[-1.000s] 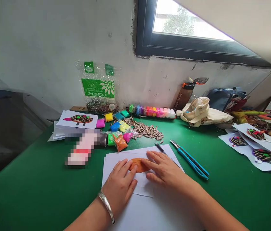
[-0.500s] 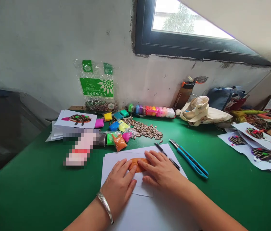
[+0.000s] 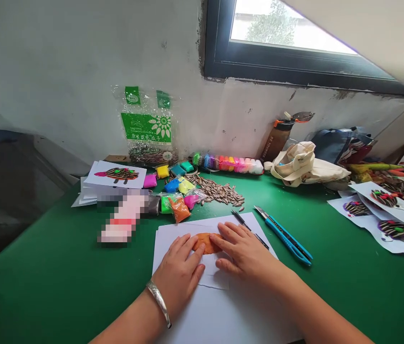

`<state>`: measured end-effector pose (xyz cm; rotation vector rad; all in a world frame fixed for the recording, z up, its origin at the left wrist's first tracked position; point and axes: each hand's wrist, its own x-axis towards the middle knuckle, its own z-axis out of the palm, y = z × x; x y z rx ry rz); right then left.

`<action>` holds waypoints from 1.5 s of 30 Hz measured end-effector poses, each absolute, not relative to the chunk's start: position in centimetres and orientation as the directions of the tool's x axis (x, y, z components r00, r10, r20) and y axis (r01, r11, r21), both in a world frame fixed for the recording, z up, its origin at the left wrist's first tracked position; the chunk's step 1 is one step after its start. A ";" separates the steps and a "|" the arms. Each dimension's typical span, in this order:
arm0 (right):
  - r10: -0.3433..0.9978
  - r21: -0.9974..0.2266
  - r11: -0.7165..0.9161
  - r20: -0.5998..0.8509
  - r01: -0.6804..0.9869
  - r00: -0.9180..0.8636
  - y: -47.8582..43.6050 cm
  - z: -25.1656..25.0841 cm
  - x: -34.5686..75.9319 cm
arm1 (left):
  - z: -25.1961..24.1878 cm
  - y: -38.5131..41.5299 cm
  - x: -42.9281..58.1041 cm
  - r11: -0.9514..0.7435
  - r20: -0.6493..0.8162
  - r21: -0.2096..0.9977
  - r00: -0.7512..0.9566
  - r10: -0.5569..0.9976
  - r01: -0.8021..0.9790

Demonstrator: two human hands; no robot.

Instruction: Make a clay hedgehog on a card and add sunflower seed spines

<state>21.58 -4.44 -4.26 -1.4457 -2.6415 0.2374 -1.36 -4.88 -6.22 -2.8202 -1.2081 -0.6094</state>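
Observation:
A flattened patch of orange modelling clay (image 3: 207,244) lies on a small piece of white paper (image 3: 213,279), itself on top of larger white sheets (image 3: 202,320). My left hand (image 3: 178,265) rests on the clay's left side, fingers stretched out and fingertips touching it. From the right, my right hand (image 3: 241,248) presses its fingers on the clay's other end, also flat and spread. Parts of the clay are hidden under the fingertips. Just beyond my right hand, a black pen (image 3: 245,223) lies across the paper's upper right corner.
A blue utility knife (image 3: 286,238) lies right of the paper. Behind are packets of coloured clay (image 3: 178,209), sunflower seeds (image 3: 219,189) and a seed bag (image 3: 148,129). Finished pictures (image 3: 116,175) lie left, more pictures (image 3: 391,229) right. A bottle (image 3: 275,138) leans by a cloth bag (image 3: 302,165).
The whole view has shifted slightly. Both hands stay on the orange clay with only slight finger movement.

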 end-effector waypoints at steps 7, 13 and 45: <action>0.829 -0.174 0.554 0.021 0.814 -0.559 -4.4 -4.4 21.9 | -6.2 -5.0 -1.4 -0.698 0.350 0.154 0.622 0.701 0.700; 0.844 -0.215 0.517 -0.030 0.828 -0.535 -4.3 -4.4 22.1 | -6.2 -5.0 -1.3 -0.699 0.356 0.146 0.622 0.697 0.700; 0.857 -0.354 0.479 -0.008 0.803 -0.514 -4.2 -3.2 22.7 | -6.2 -4.9 -1.3 -0.707 0.373 0.119 0.628 0.683 0.697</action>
